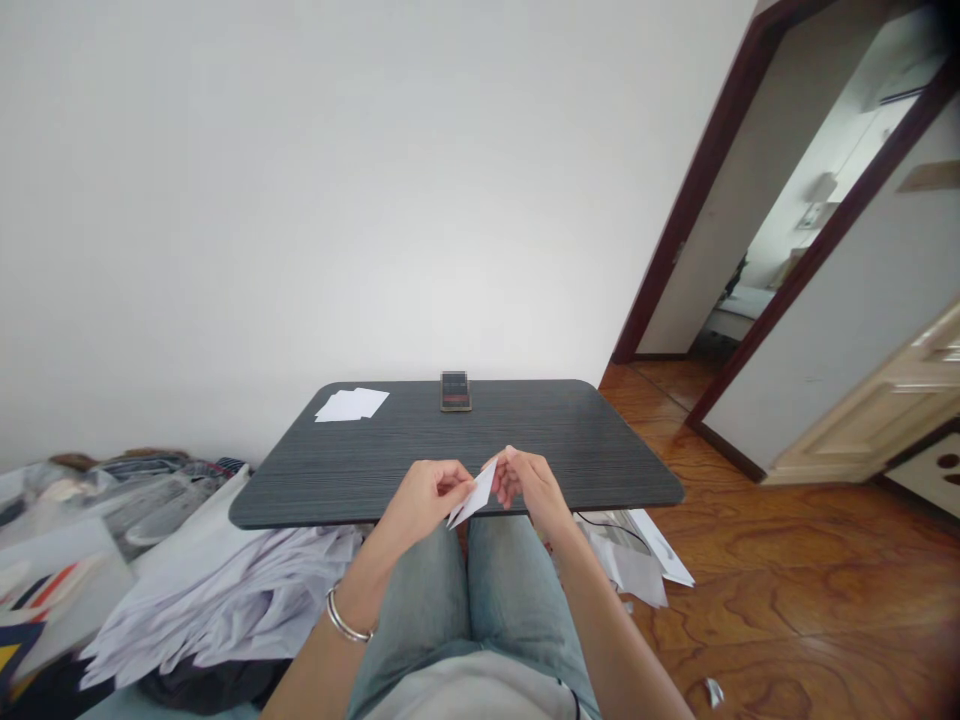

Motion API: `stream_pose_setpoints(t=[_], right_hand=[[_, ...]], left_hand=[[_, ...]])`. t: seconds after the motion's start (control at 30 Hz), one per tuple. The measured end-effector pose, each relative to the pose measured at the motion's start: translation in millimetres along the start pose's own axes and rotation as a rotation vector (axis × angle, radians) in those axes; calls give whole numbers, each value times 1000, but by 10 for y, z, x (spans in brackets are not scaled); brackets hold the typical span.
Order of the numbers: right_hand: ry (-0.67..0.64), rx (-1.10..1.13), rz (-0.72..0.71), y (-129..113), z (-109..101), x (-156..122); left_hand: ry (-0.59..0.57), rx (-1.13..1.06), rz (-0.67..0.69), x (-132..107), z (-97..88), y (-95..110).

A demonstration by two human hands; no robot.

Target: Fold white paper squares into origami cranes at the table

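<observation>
A small folded piece of white paper [474, 496] is held between both hands above the near edge of a dark grey table [360, 460]. My left hand [424, 496] pinches its left side, and a silver bangle sits on that wrist. My right hand [525, 478] pinches the upper right end. Both hands have their fingers closed on the paper. Farther back, a few loose white sheets [351, 404] lie at the table's far left, and a dark phone [455, 391] lies at the far middle.
A heap of white paper and cloth [225, 600] lies on the left below the table. More papers [637, 550] lie on the wooden floor at the right. An open doorway [787, 230] is at the right. A white wall stands behind the table.
</observation>
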State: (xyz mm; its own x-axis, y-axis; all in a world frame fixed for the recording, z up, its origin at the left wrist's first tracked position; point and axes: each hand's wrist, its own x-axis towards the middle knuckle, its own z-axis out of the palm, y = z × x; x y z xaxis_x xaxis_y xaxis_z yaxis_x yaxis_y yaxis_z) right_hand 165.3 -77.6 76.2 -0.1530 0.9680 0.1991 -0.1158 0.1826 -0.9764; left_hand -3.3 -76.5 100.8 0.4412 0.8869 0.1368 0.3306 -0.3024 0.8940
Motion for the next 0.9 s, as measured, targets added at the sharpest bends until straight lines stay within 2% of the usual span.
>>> stream_pose_setpoints(t=[0.17,0.47,0.73,0.9], right_hand=[[79,-80,-21,31,20,-9],[142,-99,-109,32,60,-23],[100,-57,-102,44,41,-14],[120,-86,-96,54,41,-19]], left_hand=[[21,80,35,-2,7,-9],[-7,26,42,20,27,-47],[-8,-2,41,24,33,-53],[-5,8,41,23,34,-49]])
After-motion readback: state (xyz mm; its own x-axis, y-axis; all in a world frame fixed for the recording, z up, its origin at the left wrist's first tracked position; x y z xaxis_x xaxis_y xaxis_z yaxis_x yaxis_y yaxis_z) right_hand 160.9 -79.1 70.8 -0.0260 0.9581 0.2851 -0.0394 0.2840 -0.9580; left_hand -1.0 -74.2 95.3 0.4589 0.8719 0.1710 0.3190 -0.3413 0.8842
